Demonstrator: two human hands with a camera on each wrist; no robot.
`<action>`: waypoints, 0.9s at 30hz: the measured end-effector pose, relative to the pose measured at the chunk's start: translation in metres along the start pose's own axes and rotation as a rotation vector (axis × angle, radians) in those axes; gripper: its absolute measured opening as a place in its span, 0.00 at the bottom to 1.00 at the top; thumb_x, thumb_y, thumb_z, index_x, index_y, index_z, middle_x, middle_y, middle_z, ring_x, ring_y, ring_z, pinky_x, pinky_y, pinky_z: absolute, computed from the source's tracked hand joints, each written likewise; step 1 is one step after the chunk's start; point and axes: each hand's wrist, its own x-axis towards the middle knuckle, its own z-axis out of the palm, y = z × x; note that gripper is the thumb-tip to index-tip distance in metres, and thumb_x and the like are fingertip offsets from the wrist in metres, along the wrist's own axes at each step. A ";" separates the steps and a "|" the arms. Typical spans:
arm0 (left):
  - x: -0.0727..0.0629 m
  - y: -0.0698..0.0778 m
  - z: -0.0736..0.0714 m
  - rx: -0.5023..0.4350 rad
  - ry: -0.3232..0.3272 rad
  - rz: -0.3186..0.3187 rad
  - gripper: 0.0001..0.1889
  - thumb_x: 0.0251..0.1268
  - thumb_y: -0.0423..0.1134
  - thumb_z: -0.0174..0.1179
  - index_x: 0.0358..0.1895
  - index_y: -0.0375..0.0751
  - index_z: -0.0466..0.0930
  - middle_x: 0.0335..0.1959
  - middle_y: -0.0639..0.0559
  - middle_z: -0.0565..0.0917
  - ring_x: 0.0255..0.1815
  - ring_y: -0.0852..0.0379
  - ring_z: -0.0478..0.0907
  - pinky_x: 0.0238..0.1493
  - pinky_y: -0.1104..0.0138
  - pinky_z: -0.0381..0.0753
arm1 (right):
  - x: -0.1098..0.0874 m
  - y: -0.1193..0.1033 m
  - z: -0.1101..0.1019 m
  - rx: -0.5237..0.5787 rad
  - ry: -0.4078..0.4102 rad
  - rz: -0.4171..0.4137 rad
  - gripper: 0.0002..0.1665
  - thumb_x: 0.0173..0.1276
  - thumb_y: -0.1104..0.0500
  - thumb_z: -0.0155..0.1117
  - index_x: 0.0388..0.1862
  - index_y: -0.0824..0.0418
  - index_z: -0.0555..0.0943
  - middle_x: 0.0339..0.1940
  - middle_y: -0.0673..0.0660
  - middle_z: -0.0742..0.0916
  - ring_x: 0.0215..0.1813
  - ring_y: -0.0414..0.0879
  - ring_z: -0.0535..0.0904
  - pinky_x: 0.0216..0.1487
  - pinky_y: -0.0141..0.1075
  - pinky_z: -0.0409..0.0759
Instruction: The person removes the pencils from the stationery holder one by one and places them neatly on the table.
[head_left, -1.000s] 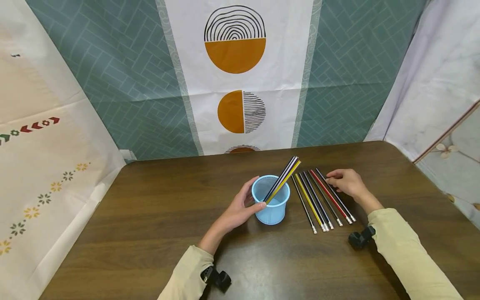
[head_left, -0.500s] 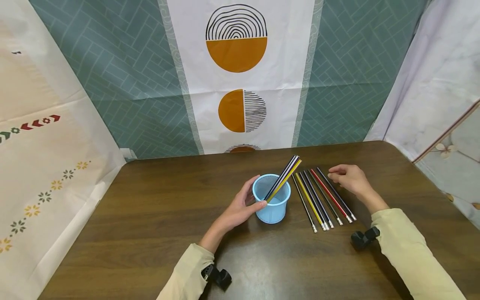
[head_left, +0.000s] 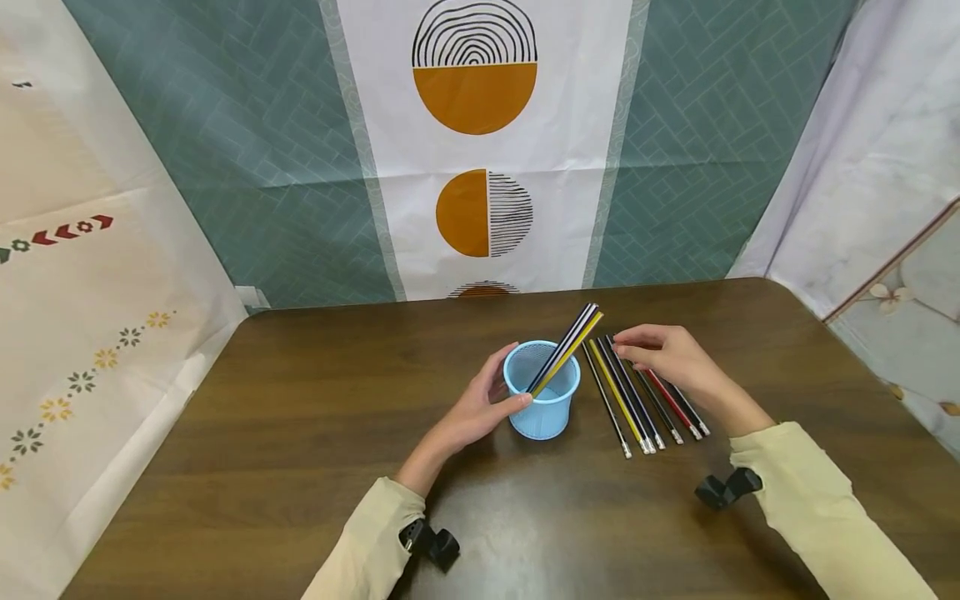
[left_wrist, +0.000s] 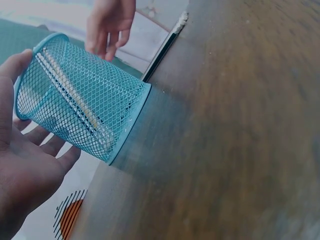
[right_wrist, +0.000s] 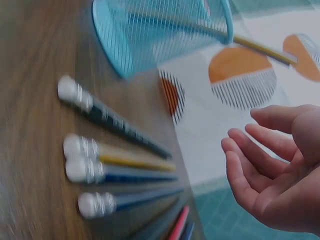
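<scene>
My left hand (head_left: 480, 412) holds a light blue mesh pencil cup (head_left: 543, 421) that stands upright on the table. Its thumb lies at the near rim and its fingers reach round the far side, as the left wrist view also shows. Several pencils (head_left: 567, 346), dark, light and yellow, lean to the right inside the cup. Right of it lies a row of pencils, among them a yellow pencil (head_left: 621, 398) and a red pencil (head_left: 678, 410), eraser ends towards me. Over the row's far ends hovers my right hand (head_left: 675, 362); the right wrist view shows its fingers loosely bent and holding nothing.
The brown wooden table (head_left: 300, 433) runs back to a patterned cloth (head_left: 300, 167). Pale cloths hang at the left and right sides. Each wrist carries a small black camera, such as the left wrist camera (head_left: 430, 543).
My right hand has moved left, from beside the rightmost pencil to over the middle of the row. My left hand and the cup stay where they were.
</scene>
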 end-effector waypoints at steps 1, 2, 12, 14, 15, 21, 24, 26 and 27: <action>0.000 0.000 -0.001 0.001 0.001 0.003 0.37 0.66 0.29 0.59 0.74 0.34 0.49 0.68 0.35 0.64 0.70 0.42 0.61 0.68 0.51 0.60 | 0.000 -0.003 0.002 0.011 -0.013 -0.007 0.23 0.70 0.56 0.63 0.56 0.72 0.78 0.52 0.66 0.82 0.48 0.59 0.78 0.46 0.40 0.81; 0.000 0.001 -0.002 0.003 0.004 0.004 0.38 0.66 0.29 0.60 0.74 0.35 0.50 0.68 0.36 0.64 0.70 0.42 0.61 0.68 0.51 0.60 | 0.001 -0.006 0.005 0.026 -0.023 -0.014 0.23 0.70 0.56 0.63 0.56 0.72 0.78 0.51 0.66 0.83 0.48 0.59 0.78 0.47 0.40 0.81; 0.000 -0.002 -0.003 0.004 -0.004 -0.008 0.37 0.67 0.30 0.59 0.75 0.36 0.50 0.68 0.37 0.64 0.69 0.42 0.62 0.68 0.52 0.61 | 0.004 -0.016 0.026 0.146 -0.090 -0.076 0.20 0.67 0.59 0.65 0.54 0.71 0.79 0.51 0.67 0.82 0.47 0.57 0.79 0.47 0.37 0.81; 0.000 -0.003 -0.003 0.001 -0.007 -0.003 0.37 0.67 0.29 0.59 0.75 0.36 0.50 0.68 0.36 0.64 0.69 0.42 0.63 0.68 0.51 0.61 | 0.006 -0.015 0.031 0.165 -0.092 -0.091 0.19 0.67 0.60 0.66 0.53 0.71 0.79 0.49 0.65 0.83 0.46 0.57 0.79 0.47 0.39 0.81; 0.000 -0.003 -0.003 0.002 -0.004 -0.006 0.37 0.66 0.29 0.59 0.75 0.36 0.50 0.68 0.36 0.64 0.69 0.42 0.63 0.67 0.52 0.62 | 0.006 -0.015 0.033 0.173 -0.092 -0.096 0.19 0.67 0.61 0.66 0.52 0.71 0.79 0.48 0.63 0.84 0.45 0.56 0.79 0.46 0.41 0.81; -0.002 0.000 -0.003 0.003 -0.002 -0.014 0.38 0.66 0.29 0.60 0.74 0.36 0.50 0.68 0.37 0.64 0.69 0.43 0.63 0.67 0.53 0.62 | 0.012 -0.012 0.043 0.277 -0.054 -0.099 0.16 0.64 0.63 0.67 0.47 0.73 0.80 0.39 0.51 0.86 0.40 0.52 0.79 0.42 0.40 0.81; -0.001 0.001 -0.002 -0.002 -0.009 -0.004 0.37 0.66 0.30 0.60 0.74 0.35 0.50 0.68 0.36 0.64 0.69 0.42 0.63 0.67 0.52 0.62 | 0.012 -0.012 0.045 0.309 -0.025 -0.095 0.14 0.64 0.64 0.68 0.44 0.72 0.80 0.36 0.48 0.86 0.40 0.52 0.79 0.41 0.39 0.81; -0.001 0.000 -0.001 -0.007 -0.008 -0.001 0.38 0.66 0.29 0.60 0.74 0.35 0.50 0.68 0.36 0.64 0.69 0.42 0.63 0.67 0.52 0.62 | 0.013 -0.013 0.045 0.312 -0.017 -0.091 0.14 0.63 0.64 0.69 0.44 0.71 0.80 0.36 0.48 0.86 0.40 0.51 0.79 0.41 0.39 0.80; 0.000 0.000 -0.001 -0.009 -0.007 -0.001 0.37 0.66 0.29 0.60 0.74 0.35 0.50 0.68 0.36 0.64 0.69 0.42 0.63 0.67 0.52 0.63 | 0.013 -0.014 0.046 0.310 -0.014 -0.092 0.15 0.63 0.63 0.69 0.45 0.72 0.80 0.36 0.48 0.86 0.40 0.51 0.79 0.41 0.39 0.80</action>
